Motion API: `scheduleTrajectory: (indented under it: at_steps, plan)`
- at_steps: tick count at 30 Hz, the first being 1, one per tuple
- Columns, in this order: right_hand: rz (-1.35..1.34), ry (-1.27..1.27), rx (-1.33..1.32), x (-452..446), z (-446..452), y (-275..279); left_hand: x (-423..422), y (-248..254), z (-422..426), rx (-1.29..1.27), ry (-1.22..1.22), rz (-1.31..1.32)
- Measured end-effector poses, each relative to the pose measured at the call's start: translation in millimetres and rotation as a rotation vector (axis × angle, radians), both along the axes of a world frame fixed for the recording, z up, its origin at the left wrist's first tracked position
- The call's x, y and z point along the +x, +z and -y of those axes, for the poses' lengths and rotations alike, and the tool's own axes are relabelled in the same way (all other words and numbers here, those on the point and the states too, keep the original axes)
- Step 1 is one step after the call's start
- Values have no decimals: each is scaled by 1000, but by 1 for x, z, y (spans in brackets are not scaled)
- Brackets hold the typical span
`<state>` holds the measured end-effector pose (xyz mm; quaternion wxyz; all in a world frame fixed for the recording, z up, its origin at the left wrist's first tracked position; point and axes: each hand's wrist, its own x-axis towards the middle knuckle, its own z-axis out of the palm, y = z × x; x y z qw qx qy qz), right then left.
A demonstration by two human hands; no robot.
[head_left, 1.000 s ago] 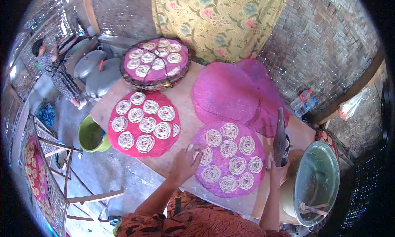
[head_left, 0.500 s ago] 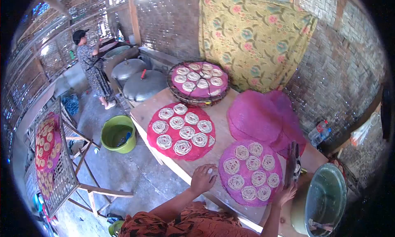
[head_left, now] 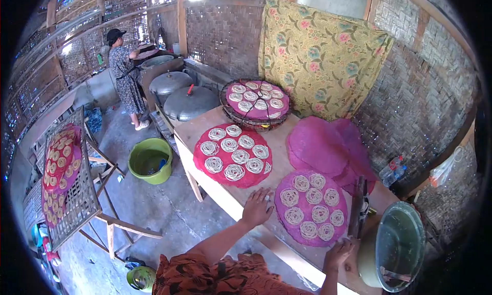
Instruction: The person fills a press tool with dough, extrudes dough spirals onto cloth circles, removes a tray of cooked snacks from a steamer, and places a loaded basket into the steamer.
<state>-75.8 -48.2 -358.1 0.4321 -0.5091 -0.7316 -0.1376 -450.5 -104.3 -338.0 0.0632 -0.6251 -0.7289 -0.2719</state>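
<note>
A round purple mesh sheet [head_left: 281, 227] with several coiled noodle nests [head_left: 313, 196] lies on the table in front of me. My left hand [head_left: 258, 209] rests by the table's front edge at the left side of this sheet, its fingers loosely spread. Something small and white shows at its fingertips, too small to name. At the sheet's lower right edge is my right hand [head_left: 339, 253], fingers loosely bent and apart; whether they touch the mesh is unclear. Just beyond it stands a dark, narrow wooden tool [head_left: 357, 205] with metal parts.
A red mesh sheet [head_left: 202, 176] with nests lies farther left, behind it a loaded round rack [head_left: 282, 120]. Bare purple sheets [head_left: 318, 146] lie at the back; a green tub [head_left: 365, 256] stands right. Across the room a person [head_left: 124, 75] works near lidded pots [head_left: 187, 104].
My right hand has moved from beside the dark tool toward the lower right edge of the purple sheet. My left hand stays near the sheet's left side. The camera view has shifted slightly.
</note>
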Motion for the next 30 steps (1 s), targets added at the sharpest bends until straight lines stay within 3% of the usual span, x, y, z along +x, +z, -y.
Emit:
scheduleTrajectory:
  at_steps: [5,14,16,22,24,25,27,30]
  plan:
    - [-150,-55,-259,-5,13,15,4,-16,-4,-30,22,-156]
    - [-141,-87,-286,-5,26,28,23,-19,25,-183,37,-277]
    - [-142,-104,-275,-1,27,28,29,-28,37,-108,-35,-299]
    - [-116,-123,-282,-2,31,32,45,-18,130,-53,-170,-148]
    - [-142,-99,-302,-5,35,37,29,-68,181,-203,-217,-229]
    - [-145,-108,-309,-6,35,38,14,-133,214,-316,-213,-68]
    - [-114,-130,-258,-6,31,30,-25,-251,303,-794,-340,123]
    - [-58,-139,-205,-12,35,31,-78,-275,392,-1248,-111,263]
